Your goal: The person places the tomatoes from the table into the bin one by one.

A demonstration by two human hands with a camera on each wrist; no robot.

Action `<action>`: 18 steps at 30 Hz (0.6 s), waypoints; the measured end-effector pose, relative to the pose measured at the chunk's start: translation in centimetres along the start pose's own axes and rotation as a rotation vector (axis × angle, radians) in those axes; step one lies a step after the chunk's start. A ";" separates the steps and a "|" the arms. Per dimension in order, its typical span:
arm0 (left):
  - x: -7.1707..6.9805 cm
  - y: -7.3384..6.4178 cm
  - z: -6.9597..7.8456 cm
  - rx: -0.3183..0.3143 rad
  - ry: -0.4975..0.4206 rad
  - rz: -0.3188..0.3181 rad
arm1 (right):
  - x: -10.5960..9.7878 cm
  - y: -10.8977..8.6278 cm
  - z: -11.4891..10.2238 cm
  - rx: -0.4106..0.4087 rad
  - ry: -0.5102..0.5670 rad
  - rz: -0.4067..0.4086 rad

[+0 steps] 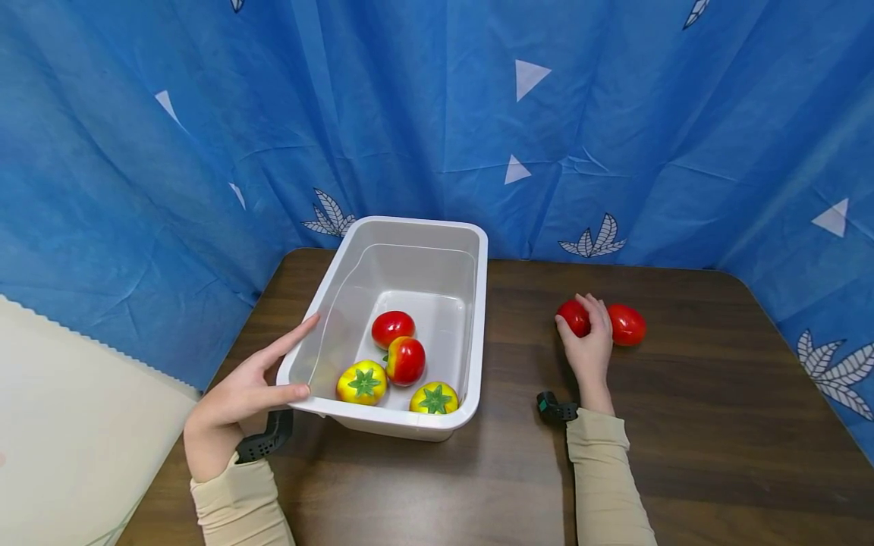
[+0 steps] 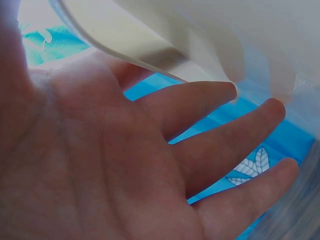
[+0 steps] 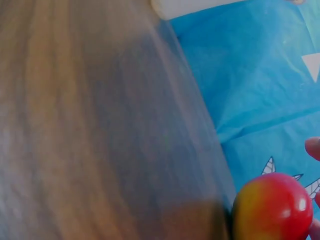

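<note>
A white plastic bin (image 1: 478,318) holds several toy tomatoes: a red one (image 1: 392,327), a red-and-yellow one (image 1: 407,362), and two with yellow tops and green leaves (image 1: 363,381). My left hand (image 1: 249,387) rests at the bin's near-left corner, thumb and index finger on the rim. Three straight, spread fingers (image 2: 220,145) lie along its outside in the left wrist view. On the right, my right hand (image 1: 589,341) holds a glossy red tomato (image 3: 272,207) between thumb and fingers. The hand partly hides it in the head view. A second red tomato (image 1: 628,324) sits just right of that hand.
A dark wooden table (image 1: 519,470) carries everything. Behind it hangs a blue patterned curtain (image 1: 423,106), which meets the table's back edge. A pale surface (image 1: 75,425) lies at the lower left. Each wrist wears a black strap (image 1: 259,444).
</note>
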State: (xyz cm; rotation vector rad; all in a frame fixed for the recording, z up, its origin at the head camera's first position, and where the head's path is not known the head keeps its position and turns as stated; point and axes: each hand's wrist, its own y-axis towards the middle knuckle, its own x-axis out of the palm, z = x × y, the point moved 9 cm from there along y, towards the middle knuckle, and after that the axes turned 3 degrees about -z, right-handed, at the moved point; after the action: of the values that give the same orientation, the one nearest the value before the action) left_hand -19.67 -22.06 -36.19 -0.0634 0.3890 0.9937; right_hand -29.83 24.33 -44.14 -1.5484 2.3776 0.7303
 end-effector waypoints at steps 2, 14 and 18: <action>0.0 0.0 0.0 0.002 0.003 0.001 | 0.2 0.0 0.2 0.002 -0.024 -0.009; 0.0 0.0 -0.1 -0.001 0.008 -0.001 | 1.1 0.1 1.6 0.031 -0.115 -0.061; 0.0 0.0 -0.1 -0.004 0.007 0.004 | 1.3 0.1 1.5 0.014 -0.140 -0.070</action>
State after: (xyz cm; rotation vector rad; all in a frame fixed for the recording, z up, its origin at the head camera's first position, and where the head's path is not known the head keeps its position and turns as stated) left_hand -19.70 -22.13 -36.26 -0.0699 0.3938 0.9986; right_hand -30.56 24.12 -45.94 -1.5143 2.2126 0.7773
